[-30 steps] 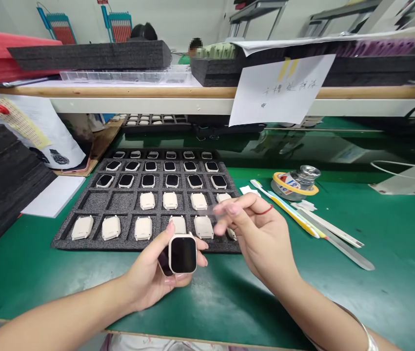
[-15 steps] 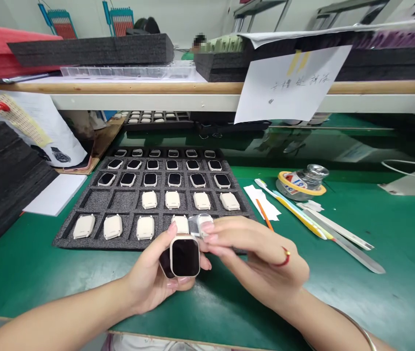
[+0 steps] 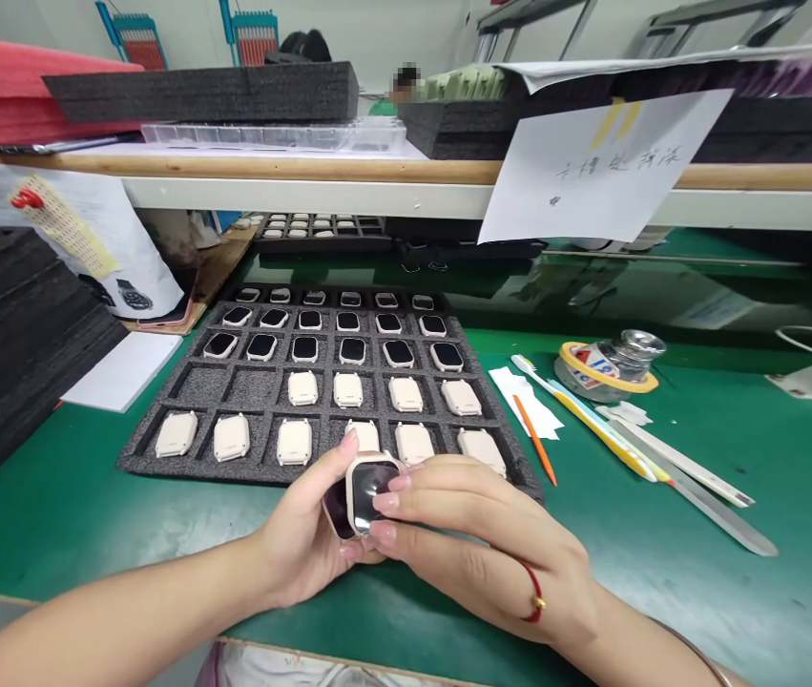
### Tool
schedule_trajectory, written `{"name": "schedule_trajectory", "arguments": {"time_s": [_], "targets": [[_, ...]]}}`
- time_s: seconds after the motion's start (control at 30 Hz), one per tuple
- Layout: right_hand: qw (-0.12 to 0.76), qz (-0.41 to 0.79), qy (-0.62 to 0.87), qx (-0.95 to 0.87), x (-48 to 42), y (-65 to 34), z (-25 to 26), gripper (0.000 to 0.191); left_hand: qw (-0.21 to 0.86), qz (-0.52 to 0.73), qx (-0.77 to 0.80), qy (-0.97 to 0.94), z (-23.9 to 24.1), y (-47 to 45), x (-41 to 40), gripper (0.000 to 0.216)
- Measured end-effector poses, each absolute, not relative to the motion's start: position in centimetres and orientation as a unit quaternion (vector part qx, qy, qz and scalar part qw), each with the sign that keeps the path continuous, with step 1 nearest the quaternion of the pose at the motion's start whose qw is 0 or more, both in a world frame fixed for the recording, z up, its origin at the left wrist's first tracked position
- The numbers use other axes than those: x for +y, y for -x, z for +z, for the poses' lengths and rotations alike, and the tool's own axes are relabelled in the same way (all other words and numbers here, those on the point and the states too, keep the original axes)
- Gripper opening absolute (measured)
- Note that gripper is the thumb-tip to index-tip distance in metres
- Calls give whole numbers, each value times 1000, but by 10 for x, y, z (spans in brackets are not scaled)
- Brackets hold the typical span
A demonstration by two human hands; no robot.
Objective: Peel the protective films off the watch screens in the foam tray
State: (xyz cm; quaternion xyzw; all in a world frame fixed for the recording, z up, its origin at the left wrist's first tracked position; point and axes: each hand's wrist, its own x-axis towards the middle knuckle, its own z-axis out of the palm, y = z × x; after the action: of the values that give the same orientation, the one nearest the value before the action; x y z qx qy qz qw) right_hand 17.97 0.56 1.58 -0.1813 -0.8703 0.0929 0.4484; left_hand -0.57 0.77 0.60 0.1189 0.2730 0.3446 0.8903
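Watch case [image 3: 368, 489], gripped in the curled left hand [image 3: 309, 544] near the desk's front edge; the right hand [image 3: 477, 549] had closed in, fingertips now pressing its screen.

head-worn view, forward-down, close over bench [image 3: 663, 572]

Bare green counter [image 3: 663, 592] open right of the hands, foam tray [image 3: 183, 382] blocking ahead, black foam stack [image 3: 11, 334] walling the left, shelf [image 3: 377, 172] low overhead
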Motion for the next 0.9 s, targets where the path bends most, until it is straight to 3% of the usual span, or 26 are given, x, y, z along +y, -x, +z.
{"name": "schedule_trajectory", "arguments": {"time_s": [0.17,0.27,0.33,0.43,0.63,0.9], "targets": [[434,84,194,-876,7,-180,16,37,885,349,283,-122,7,5,7,47],[429,21,199,-881,9,-177,15,32,872,362,294,-150,7,4,7,51],[440,-7,222,-870,9,-173,13,46,857,375,295,-196,6,3,6,51],[447,52,287,-846,8,-166,10,66,823,394,308,-271,4,2,5,50],[464,206,297,-809,10,-163,14,50,820,392,333,-253,6,1,4,49],[452,190,287,-823,13,-165,13,52,850,363,336,-180,7,4,8,48]]}}
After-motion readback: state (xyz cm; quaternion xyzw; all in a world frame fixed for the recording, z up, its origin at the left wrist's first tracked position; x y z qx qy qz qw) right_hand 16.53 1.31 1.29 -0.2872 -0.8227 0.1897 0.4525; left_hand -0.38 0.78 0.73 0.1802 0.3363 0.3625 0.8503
